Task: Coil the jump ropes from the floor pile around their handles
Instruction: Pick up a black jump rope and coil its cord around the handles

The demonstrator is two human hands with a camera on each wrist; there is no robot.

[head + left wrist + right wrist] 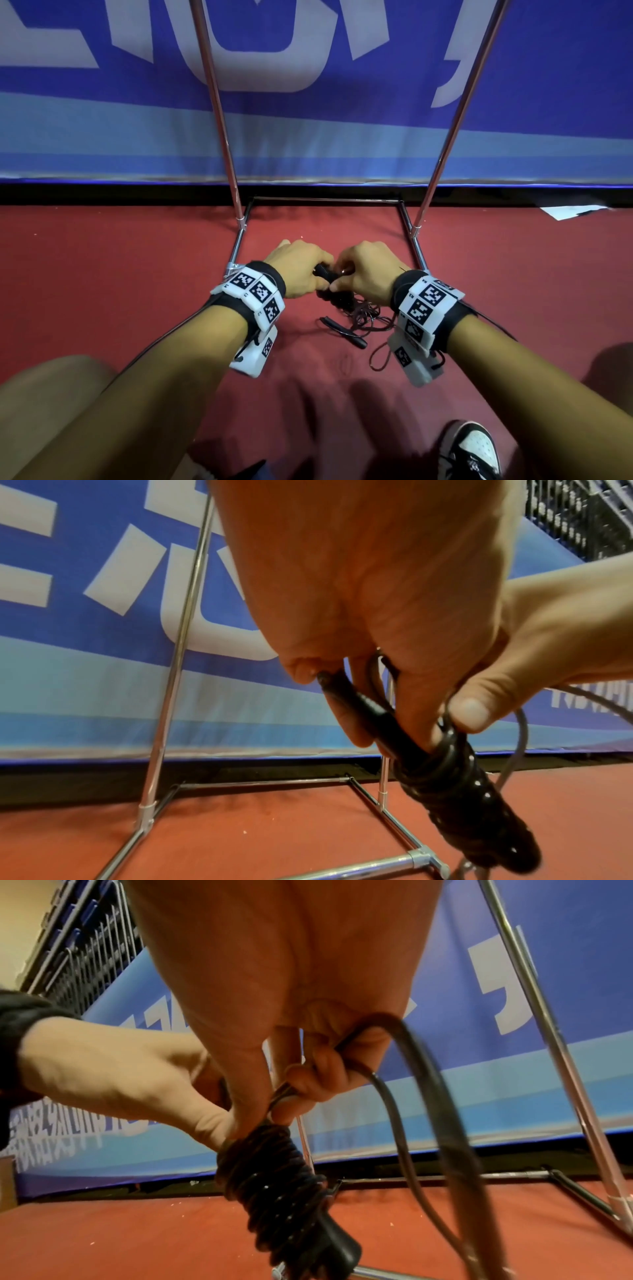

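Note:
My left hand [305, 269] grips the black jump rope handle [323, 272] just above the red floor, its fingers [346, 723] curled round the bare upper end [369, 715]. Black cord is wound in tight coils [445, 772] around the lower part [274, 1185]. My right hand [363, 270] is beside it and pinches the loose cord [387, 1085] close to the top coil, while its thumb [469, 712] presses on the coils. The remaining cord hangs down to a tangled pile [363, 318] on the floor, where a second black handle [342, 331] lies.
A chrome rack frame [236, 246] stands on the red floor [137, 274] around my hands, with two slanting poles rising in front of a blue banner [308, 137]. A white paper [575, 210] lies far right. My shoe [472, 452] and knee [51, 394] are close below.

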